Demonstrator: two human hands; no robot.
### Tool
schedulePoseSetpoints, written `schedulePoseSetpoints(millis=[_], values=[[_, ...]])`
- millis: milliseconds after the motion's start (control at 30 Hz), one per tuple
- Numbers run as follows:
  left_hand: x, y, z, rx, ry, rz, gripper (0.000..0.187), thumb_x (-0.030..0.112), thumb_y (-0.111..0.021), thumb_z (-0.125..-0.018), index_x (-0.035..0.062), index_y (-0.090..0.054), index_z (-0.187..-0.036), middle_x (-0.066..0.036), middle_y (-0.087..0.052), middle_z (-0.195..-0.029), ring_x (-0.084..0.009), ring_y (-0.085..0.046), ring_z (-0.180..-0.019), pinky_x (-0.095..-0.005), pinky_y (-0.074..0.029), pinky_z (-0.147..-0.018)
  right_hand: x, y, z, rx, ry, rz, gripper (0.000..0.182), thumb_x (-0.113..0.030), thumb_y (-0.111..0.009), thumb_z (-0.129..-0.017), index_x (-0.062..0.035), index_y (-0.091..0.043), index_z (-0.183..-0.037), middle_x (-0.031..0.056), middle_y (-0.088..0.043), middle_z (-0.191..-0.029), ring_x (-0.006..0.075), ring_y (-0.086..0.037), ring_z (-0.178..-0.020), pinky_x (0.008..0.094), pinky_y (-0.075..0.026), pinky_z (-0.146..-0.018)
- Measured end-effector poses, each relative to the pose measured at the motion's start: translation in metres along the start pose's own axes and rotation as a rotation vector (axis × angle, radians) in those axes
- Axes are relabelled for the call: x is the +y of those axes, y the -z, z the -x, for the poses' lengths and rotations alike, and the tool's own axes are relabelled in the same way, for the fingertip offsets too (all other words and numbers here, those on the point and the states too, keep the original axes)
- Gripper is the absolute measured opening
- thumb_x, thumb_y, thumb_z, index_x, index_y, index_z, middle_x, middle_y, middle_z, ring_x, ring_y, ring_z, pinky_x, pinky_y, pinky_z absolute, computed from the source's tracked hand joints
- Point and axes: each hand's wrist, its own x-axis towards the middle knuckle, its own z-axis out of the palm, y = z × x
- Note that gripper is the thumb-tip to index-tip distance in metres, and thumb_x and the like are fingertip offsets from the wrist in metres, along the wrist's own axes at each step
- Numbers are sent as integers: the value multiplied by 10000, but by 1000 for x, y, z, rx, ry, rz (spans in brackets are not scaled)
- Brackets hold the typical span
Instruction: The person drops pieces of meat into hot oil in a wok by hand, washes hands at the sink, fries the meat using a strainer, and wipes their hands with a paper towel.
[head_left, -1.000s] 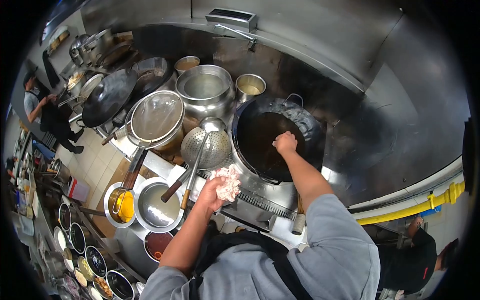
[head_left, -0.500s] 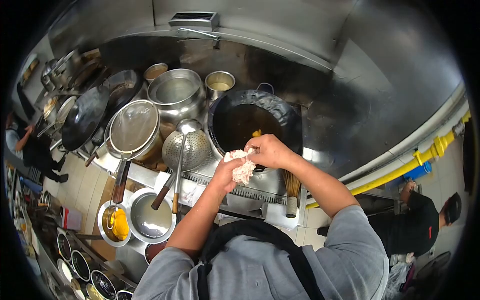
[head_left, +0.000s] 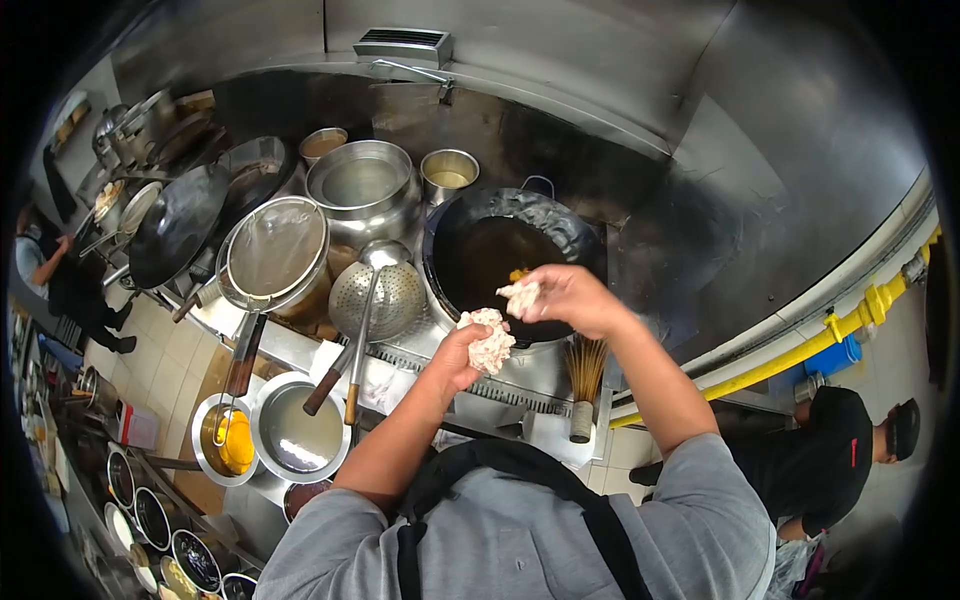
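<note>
The cook's left hand [head_left: 458,362] is curled around a clump [head_left: 488,343] of pale, pinkish paste, with much of it swelling out past the thumb. The right hand [head_left: 572,300] has thumb and fingers drawn close on a smaller lump [head_left: 520,299] of the same paste. That lump sits near the clump but looks apart from it. From here, the right hand is above the near side of the wok [head_left: 576,238], and the left is just in front of the rim.

The wok holds dark oil [head_left: 492,248], and a golden bit [head_left: 518,275] shows in it just beyond the right hand's fingers.

To the wok's right, on the steel surface [head_left: 548,378], a bristle brush [head_left: 584,388] stands close to the cook's right forearm. On the other side is a perforated strainer [head_left: 402,297] with a ladle [head_left: 385,254] lying across it, both handles pointing back toward the cook. A fine sieve [head_left: 278,248] rests over a pot beside them, and a big pot [head_left: 385,214] stands behind.

Nearer the left arm are a bowl [head_left: 258,427] of cloudy liquid and another bowl [head_left: 203,442] with something bright yellow. Off to the right, a person in black [head_left: 818,465] is beyond the yellow pipe [head_left: 790,350]; another person [head_left: 62,278] stands far left.
</note>
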Motion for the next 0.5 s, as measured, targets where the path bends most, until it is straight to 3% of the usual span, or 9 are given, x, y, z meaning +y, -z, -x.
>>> schedulePoseSetpoints(millis=[33, 67, 133, 167, 267, 300, 333, 400, 500], values=[[1, -3, 1, -16, 14, 16, 367, 57, -567, -761, 10, -523, -1123, -140, -626, -1005, -269, -642, -871, -393, -549, -745, 22, 2, -4, -84, 39, 238, 319, 43, -636, -775, 32, -559, -1084, 131, -647, -973, 195, -654, -887, 327, -534, -779], [3, -8, 2, -34, 28, 31, 369, 57, -573, -761, 0, -527, -1122, -141, -628, -1011, -262, -644, -875, -387, -549, -753, 12, -12, 2, -65, -36, 756, 387, 17, -644, -755, 14, -548, -1130, 157, -635, -1040, 207, -650, -911, 324, -516, -807], [7, -14, 6, -19, 13, -1, 373, 54, -574, -764, -17, -533, -1128, -144, -636, -1000, -248, -648, -862, -371, -549, -754, 18, -33, 9, 37, 205, 918, 495, 7, -661, -732, -27, -523, -1206, 134, -643, -935, 242, -649, -829, 319, -509, -771], [10, -13, 9, 0, 30, -142, 370, 54, -573, -766, -17, -536, -1128, -143, -640, -992, -245, -650, -850, -364, -549, -746, 46, -23, 3, 31, 475, 971, 427, -9, -644, -761, -39, -564, -1179, 148, -622, -947, 283, -631, -798, 327, -508, -739], [16, -7, 13, -6, 71, -318, 337, 60, -565, -776, -18, -544, -1103, -134, -647, -944, -238, -653, -820, -354, -549, -722, 51, -2, 3, -64, 347, 1015, 319, -39, -631, -791, -24, -608, -1108, 148, -613, -966, 269, -627, -811, 317, -511, -740], [16, -3, 14, 22, 41, -251, 321, 57, -561, -778, -16, -545, -1091, -133, -644, -937, -238, -653, -819, -353, -549, -717, 48, 6, 1, 48, 398, 982, 226, -94, -613, -841, -28, -636, -1055, 107, -622, -915, 234, -635, -755, 319, -524, -679], [18, 0, 15, 51, 9, -183, 306, 54, -557, -781, -15, -547, -1079, -133, -642, -929, -238, -653, -818, -351, -549, -712, 46, 11, 1, 181, 28, 524, 224, -195, -557, -906, -63, -636, -1068, 49, -593, -808, 160, -583, -610, 297, -492, -531], [20, 8, 18, 65, 11, -131, 284, 49, -548, -793, -13, -545, -1071, -138, -635, -929, -245, -652, -825, -351, -550, -713, 47, 47, -14, 238, -92, -63, 232, -249, -499, -944, -62, -635, -975, 5, -516, -700, 111, -469, -480, 300, -441, -442], [19, 10, 20, 109, -36, -87, 286, 53, -557, -805, -11, -536, -1082, -146, -628, -952, -255, -648, -828, -367, -554, -714, 46, 67, -32, 186, -111, -472, 211, -262, -481, -962, -80, -549, -880, 18, -514, -711, 119, -468, -521, 277, -465, -505]])
